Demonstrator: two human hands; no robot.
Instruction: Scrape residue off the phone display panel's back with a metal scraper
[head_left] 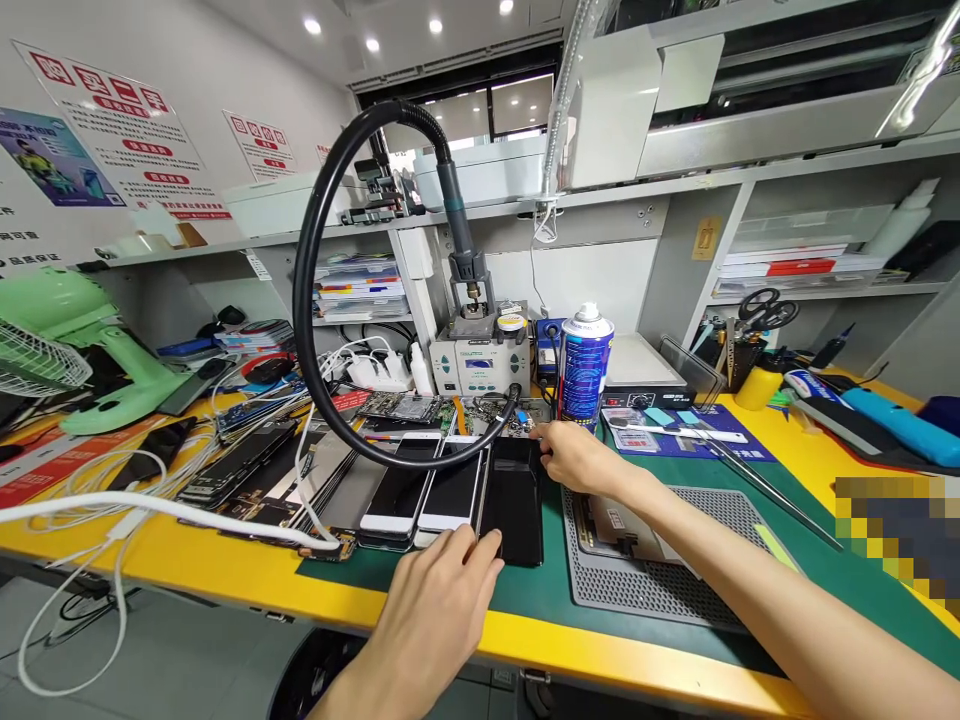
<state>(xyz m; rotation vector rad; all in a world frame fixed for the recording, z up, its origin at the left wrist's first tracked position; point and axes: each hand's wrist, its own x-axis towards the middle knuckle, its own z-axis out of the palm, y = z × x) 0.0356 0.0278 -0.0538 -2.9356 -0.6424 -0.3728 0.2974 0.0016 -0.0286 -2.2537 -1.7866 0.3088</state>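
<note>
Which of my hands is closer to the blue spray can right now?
Right. Your right hand is just below and left of the blue spray can, by its base. Your left hand is down at the bench's front edge, on the black phone.

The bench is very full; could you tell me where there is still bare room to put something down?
Bare green mat lies right of the grey perforated pad, up to the long tweezers. A yellow table edge strip runs in front of the phones. Left of the black phone, boards and white cables crowd everything; both hands rest by that phone.

Both hands [517, 530] on black phone [514, 495]
</note>
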